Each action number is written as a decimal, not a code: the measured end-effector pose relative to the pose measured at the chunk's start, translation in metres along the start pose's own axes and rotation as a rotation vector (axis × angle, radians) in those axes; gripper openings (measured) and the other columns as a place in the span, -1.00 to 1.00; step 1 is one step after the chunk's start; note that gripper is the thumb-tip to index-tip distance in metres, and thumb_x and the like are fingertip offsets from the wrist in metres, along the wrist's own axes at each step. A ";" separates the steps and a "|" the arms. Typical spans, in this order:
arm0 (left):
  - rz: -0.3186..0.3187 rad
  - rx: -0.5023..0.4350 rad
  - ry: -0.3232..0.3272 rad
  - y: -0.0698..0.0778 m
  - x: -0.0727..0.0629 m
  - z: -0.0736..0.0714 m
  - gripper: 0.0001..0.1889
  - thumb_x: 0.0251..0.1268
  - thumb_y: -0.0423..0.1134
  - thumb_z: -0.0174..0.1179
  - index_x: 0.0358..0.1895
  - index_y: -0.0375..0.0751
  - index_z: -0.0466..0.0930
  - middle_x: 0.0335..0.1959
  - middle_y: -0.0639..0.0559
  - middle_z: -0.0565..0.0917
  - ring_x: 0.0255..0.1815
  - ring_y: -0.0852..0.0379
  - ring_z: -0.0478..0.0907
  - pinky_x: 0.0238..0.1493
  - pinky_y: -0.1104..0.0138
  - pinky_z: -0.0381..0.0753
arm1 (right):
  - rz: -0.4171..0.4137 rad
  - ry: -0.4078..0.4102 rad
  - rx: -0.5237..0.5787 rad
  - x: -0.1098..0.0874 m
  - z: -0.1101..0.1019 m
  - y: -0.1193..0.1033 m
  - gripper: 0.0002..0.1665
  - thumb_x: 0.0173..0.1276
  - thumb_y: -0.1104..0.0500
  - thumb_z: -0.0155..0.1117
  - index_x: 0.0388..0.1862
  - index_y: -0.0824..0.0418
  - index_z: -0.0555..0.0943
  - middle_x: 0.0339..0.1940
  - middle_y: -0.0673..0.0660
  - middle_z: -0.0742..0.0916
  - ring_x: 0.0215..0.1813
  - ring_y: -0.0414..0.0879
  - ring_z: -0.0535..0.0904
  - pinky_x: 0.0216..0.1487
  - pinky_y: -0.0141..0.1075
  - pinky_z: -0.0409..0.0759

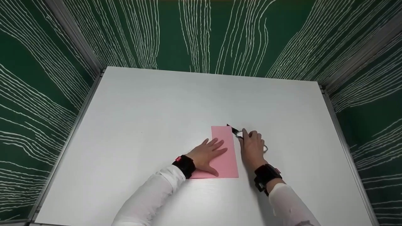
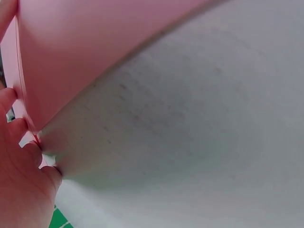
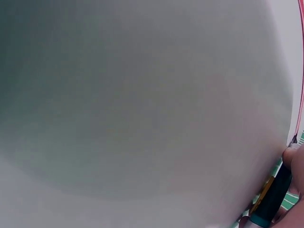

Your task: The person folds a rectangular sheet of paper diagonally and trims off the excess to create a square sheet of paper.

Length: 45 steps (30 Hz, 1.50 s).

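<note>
A folded pink sheet of paper (image 1: pixel 227 163) lies on the white table. My left hand (image 1: pixel 207 155) rests flat on it, fingers spread over its left part. In the left wrist view, the fingers lie along the edge of the pink paper (image 2: pixel 85 47). My right hand (image 1: pixel 252 149) grips a utility knife (image 1: pixel 235 130) beside the paper's right edge. The dark blade passes under the paper's top right corner, and its tip shows just beyond the top edge. In the right wrist view, the knife's dark handle (image 3: pixel 273 199) sits in the fingers, close to the paper's thin edges.
The white table (image 1: pixel 157 100) stretches out around the paper. Green walls (image 1: pixel 169 37) with white wavy lines rise behind it and on both sides, with grey frame posts at the back corners.
</note>
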<state>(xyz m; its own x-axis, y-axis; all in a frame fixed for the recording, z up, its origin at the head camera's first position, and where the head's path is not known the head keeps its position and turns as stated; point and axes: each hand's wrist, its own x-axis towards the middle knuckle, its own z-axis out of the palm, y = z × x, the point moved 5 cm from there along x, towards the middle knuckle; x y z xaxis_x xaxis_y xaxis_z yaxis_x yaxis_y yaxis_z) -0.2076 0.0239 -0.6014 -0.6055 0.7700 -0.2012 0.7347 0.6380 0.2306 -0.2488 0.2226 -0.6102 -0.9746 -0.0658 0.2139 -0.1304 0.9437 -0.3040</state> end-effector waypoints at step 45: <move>-0.025 -0.043 0.029 -0.013 0.003 -0.002 -0.02 0.17 0.35 0.27 0.59 0.05 0.10 0.66 -0.11 -0.01 0.69 -0.06 -0.12 0.66 0.03 -0.07 | 0.171 0.080 0.041 0.007 -0.030 0.071 -0.58 0.46 0.19 0.22 0.15 0.46 0.52 -0.01 0.49 0.57 0.02 0.42 0.53 -0.16 0.30 0.52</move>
<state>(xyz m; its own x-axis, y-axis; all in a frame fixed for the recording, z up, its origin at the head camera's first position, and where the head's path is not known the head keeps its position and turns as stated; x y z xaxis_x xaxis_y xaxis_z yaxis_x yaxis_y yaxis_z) -0.2192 0.0178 -0.6024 -0.6323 0.7536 -0.1795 0.7061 0.6560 0.2667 -0.2596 0.2984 -0.6023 -0.9658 0.1217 0.2287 0.0268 0.9250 -0.3791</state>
